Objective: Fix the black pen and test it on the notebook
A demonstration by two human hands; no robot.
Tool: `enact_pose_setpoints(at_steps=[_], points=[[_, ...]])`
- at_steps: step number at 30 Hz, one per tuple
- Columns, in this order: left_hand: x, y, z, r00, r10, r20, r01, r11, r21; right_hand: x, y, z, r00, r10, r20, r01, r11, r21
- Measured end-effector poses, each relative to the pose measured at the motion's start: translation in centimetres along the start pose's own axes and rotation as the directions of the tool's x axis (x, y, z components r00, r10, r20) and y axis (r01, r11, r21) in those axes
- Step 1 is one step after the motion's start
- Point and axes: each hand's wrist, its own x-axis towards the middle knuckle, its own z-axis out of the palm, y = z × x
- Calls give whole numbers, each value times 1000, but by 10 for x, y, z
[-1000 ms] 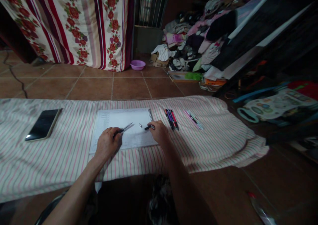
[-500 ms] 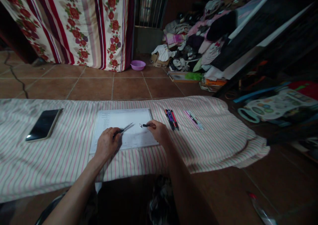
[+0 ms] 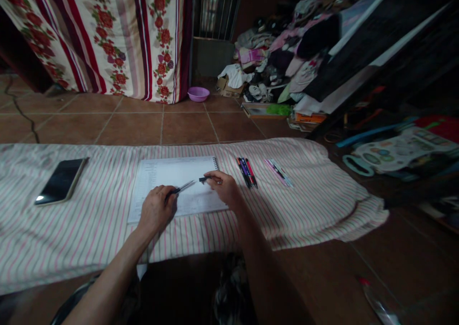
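Observation:
In my left hand [image 3: 158,205], the fingers are closed around a slim pen [image 3: 182,188] with a dark body and a pale pointed end facing right. My right hand [image 3: 221,186] pinches a short black piece, which looks like a pen cap [image 3: 203,178], just beyond the pen's tip. A small gap separates the two. Both hands are over an open spiral notebook [image 3: 193,203], its coil at the right edge and faint marks on the page. Fine detail of both pieces is too small to make out.
Several dark, purple and red pens [image 3: 246,172] lie right of the notebook, with slimmer pens [image 3: 278,172] farther right. A phone [image 3: 60,181] rests at left on the striped cloth [image 3: 308,200]. Beyond are a purple basin [image 3: 198,94], a floral curtain [image 3: 125,38] and piled clothes [image 3: 272,62].
My right hand has moved slightly left and turned the cap, bringing it nearer the pen's tip. The left hand has shifted a little to the right with the pen.

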Motion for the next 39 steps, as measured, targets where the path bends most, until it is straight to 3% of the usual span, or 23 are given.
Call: enact_pose_setpoints(at_steps=[39], points=[[-1,4,1,997,75,16,-76,996,53,-4,-12,5,995,-49,84,59,992,-115]])
